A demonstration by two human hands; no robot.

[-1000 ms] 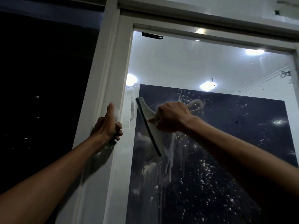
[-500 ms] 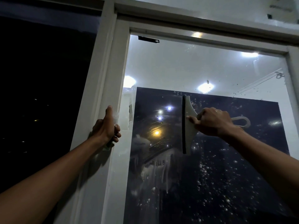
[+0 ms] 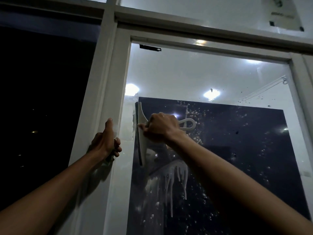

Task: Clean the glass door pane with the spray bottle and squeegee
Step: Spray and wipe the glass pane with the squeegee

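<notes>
White squeegee (image 3: 141,133) with black blade, white door frame (image 3: 111,99), white foam streaks (image 3: 169,184)

We see the white squeegee (image 3: 141,133) pressed against the glass door pane (image 3: 220,141), its dark rubber blade upright beside the pane's nine o'clock edge, its looped handle pointing toward three o'clock. The pane is wet: soapy streaks run down toward six o'clock below the blade, and foam droplets speckle the glass toward three o'clock.
</notes>
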